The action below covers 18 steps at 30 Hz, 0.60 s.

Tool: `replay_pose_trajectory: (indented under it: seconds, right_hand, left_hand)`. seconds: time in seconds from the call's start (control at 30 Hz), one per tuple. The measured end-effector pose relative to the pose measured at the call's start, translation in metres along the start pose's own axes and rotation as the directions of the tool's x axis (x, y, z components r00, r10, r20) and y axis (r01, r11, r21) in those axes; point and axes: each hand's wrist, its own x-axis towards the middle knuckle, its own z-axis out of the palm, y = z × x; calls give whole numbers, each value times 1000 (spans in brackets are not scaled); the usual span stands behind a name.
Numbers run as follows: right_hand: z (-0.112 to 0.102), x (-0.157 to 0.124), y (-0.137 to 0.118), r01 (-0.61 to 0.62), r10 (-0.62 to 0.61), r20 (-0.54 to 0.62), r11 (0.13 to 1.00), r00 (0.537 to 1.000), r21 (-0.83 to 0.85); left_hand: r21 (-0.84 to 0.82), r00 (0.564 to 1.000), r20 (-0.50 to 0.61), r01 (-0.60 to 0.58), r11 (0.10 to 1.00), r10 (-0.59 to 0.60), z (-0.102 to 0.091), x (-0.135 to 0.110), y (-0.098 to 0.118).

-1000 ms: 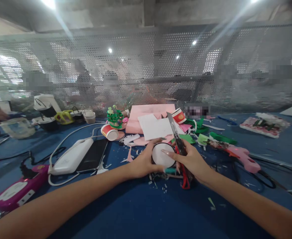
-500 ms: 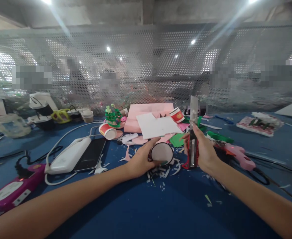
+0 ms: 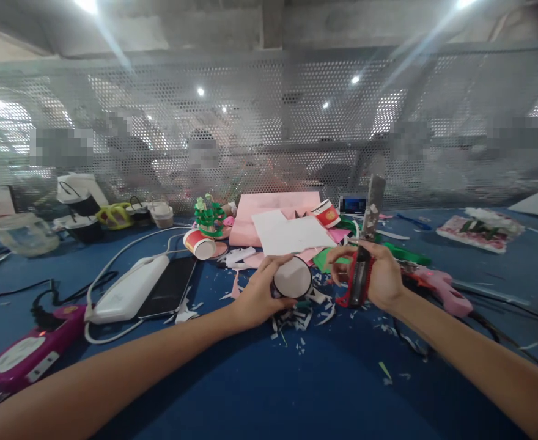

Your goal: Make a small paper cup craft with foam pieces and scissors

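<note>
Around the side of a paper cup (image 3: 293,278) my left hand (image 3: 260,293) is closed; the cup's round white end faces me, and its far side is hidden. My right hand (image 3: 381,275) grips a red box cutter (image 3: 359,278) upright, its long blade (image 3: 373,205) extended and pointing up. A gap of table separates the cutter from the cup. Paper shavings (image 3: 303,315) lie under and around the cup. White paper (image 3: 296,232) rests on a pink sheet (image 3: 246,214) just beyond my hands.
A pink glue gun (image 3: 443,290) lies right of my right hand. At left are a phone (image 3: 170,284), a white power bank (image 3: 129,287) and a purple power strip (image 3: 35,348) with cables. Two red-and-white cups (image 3: 198,244) lie farther back, near a green paper tree (image 3: 209,217).
The box cutter has shifted slightly right and its blade leans more to the right. The cup in my left hand has moved a little left and up. A phone screen at the back shows lit.
</note>
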Motion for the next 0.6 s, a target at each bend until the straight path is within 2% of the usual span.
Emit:
replay_pose_trajectory:
  seconds: [0.13,0.23,0.4,0.6]
  right_hand:
    - [-3,0,-2,-73,70,134,997,988,18]
    - [-3,-1,-4,-92,88,215,996,973,6]
    - [-2,0,-8,-97,96,234,995,967,-5]
    - [-5,2,-10,-119,114,223,993,968,9]
  left_hand:
    - [-30,983,-174,52,998,-57,2,0,-8]
    - [-94,962,-263,54,994,-77,3,1,-12]
    - [-214,941,-296,103,971,-165,3,1,-7]
    - [-219,932,-305,131,967,-195,1,3,-1]
